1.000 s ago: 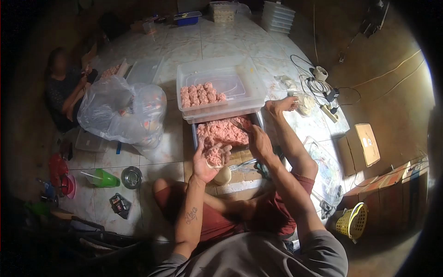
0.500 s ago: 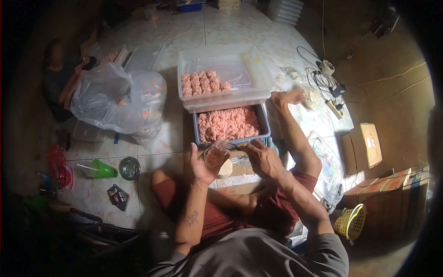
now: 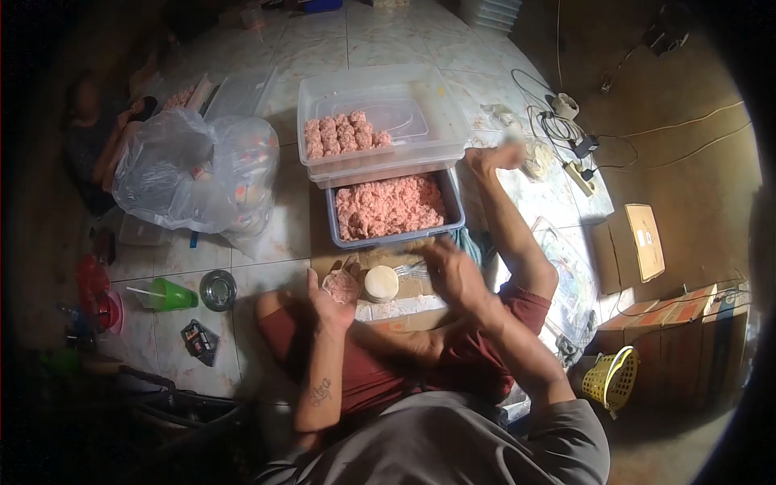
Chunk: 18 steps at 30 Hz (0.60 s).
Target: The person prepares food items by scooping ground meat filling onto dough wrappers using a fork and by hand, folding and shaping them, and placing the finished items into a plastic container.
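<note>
My left hand (image 3: 330, 305), palm up with the fingers curled, cradles a round dumpling wrapper with pink minced meat (image 3: 343, 286). My right hand (image 3: 457, 276) is closed around a thin, blurred stick-like tool (image 3: 411, 249) that points left. Between my hands stands a stack of pale round wrappers (image 3: 381, 284). Some forks (image 3: 414, 269) lie just right of the stack. Ahead is a grey tub (image 3: 333, 220) full of pink minced meat (image 3: 390, 208). Behind it, a clear plastic box (image 3: 440, 145) contains rows of shaped meat pieces (image 3: 343, 136).
At left are a large plastic bag (image 3: 166, 174), a green cup (image 3: 174, 293) and a glass ashtray (image 3: 218, 289). Another person (image 3: 97, 137) sits at the far left. Cables (image 3: 550, 129), cardboard boxes (image 3: 675, 323) and a yellow basket (image 3: 608, 380) stand at right.
My left hand has lowered toward my lap with the filled wrapper, uncovering the wrapper stack. My right hand remains near the tub's front right corner. The whole view has shifted slightly.
</note>
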Motion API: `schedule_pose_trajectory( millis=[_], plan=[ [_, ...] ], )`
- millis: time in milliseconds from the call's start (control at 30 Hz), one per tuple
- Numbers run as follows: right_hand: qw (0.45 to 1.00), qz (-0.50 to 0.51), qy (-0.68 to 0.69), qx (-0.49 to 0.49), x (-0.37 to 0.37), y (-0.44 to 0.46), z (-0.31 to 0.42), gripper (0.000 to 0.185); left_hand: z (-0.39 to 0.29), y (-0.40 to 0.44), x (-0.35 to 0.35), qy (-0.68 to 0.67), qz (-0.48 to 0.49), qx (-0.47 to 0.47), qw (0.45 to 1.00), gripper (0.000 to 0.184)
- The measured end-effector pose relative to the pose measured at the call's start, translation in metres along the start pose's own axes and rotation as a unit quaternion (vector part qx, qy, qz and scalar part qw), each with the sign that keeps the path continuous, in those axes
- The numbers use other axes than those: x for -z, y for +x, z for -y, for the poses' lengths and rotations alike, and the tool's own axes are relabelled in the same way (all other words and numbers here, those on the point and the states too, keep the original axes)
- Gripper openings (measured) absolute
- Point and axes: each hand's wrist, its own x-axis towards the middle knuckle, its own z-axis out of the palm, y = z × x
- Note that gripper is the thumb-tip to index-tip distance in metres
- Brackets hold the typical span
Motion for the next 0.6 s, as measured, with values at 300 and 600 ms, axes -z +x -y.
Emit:
schedule_pose_trajectory(
  millis=[300,600],
  plan=[
    [0.971,0.05,-0.23,0.039,0.01,0.064,-0.111,0.011,0.009,-0.026,-0.025,-0.121,0.139,0.155,0.971,0.089],
    [0.979,0.131,-0.155,0.03,-0.041,0.082,-0.108,0.013,0.038,-0.016,-0.027,0.041,0.115,0.192,0.974,0.083]
  ],
)
